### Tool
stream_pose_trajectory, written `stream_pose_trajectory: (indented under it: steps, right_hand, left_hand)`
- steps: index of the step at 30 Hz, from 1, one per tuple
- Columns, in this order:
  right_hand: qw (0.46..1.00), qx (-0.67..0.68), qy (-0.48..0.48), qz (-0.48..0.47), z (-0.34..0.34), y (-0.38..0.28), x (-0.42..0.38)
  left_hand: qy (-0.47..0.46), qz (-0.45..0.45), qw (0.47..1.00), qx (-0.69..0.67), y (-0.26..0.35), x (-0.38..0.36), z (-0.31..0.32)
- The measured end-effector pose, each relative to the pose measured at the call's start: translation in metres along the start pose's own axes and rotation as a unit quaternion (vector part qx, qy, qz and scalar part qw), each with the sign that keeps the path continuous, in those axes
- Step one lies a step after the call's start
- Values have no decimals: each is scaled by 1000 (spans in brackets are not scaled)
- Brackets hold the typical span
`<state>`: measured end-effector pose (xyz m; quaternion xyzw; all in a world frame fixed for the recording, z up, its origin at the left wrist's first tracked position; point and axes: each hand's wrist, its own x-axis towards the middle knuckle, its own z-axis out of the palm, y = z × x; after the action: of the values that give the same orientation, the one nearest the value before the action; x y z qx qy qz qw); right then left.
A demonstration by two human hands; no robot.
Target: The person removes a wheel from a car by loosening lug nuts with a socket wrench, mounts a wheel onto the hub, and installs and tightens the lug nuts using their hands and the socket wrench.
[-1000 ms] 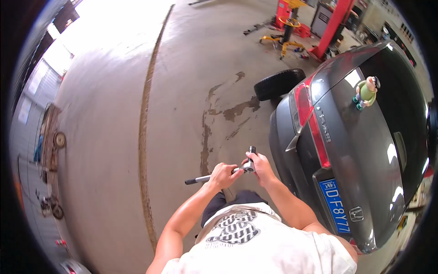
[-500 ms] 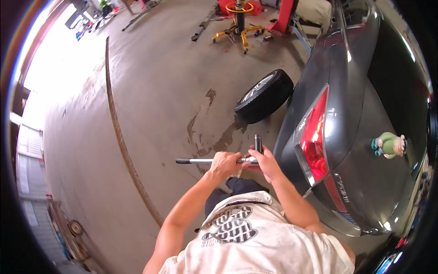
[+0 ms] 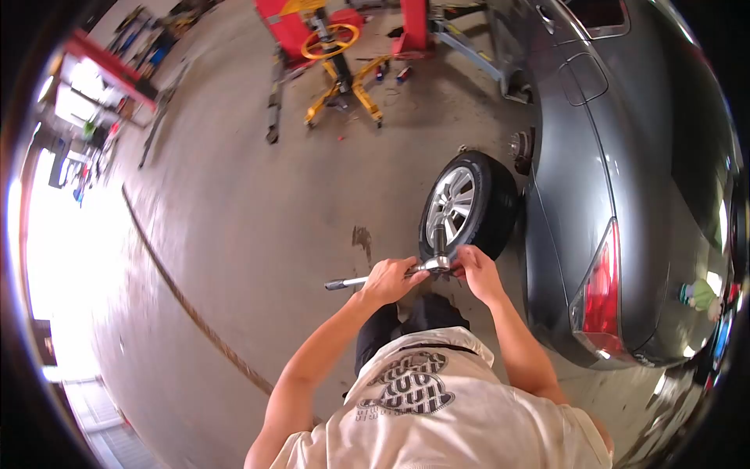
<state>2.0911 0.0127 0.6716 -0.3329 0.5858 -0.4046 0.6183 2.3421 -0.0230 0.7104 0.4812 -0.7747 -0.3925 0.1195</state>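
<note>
My left hand (image 3: 393, 281) is wrapped around a ratchet wrench (image 3: 344, 283), whose dark grip sticks out to the left. On the wrench's head stands a long dark socket (image 3: 440, 241), pointing away from me. Close beside the head, on its right, is my right hand (image 3: 480, 272) with curled fingers, slightly blurred; what they pinch is too small to make out. Beyond my hands a wheel (image 3: 500, 207) with a silver rim stands tilted on the floor, next to the dark grey car (image 3: 566, 180). The car's bare hub (image 3: 521, 148) shows behind the wheel.
A yellow-legged stand (image 3: 341, 82) with a round yellow ring is farther ahead, near a red lift post (image 3: 414, 27). A lift arm (image 3: 469, 51) reaches toward the car. A dark strip (image 3: 191, 309) crosses the concrete floor on the left.
My view has swung right and forward, bringing the hub and the wheel's rim into sight. My right hand has shifted off the socket to the right side of the wrench head.
</note>
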Motion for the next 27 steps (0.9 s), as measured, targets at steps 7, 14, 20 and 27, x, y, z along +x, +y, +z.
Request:
stream_pose_trajectory:
  steps: [7, 14, 20, 27]
  right_hand:
    - [910, -309, 261, 85, -32, 62, 102]
    - [950, 139, 268, 78, 1, 21, 337]
    - [922, 274, 270, 43, 15, -63, 533]
    - [907, 191, 356, 114, -20, 63, 717]
  left_hand:
    - [-149, 43, 987, 50, -95, 183, -114]
    - [-259, 96, 957, 88, -153, 424, -149]
    - [-308, 185, 915, 184, -226, 615, -108]
    - [-280, 365, 836, 299, -349, 811, -31]
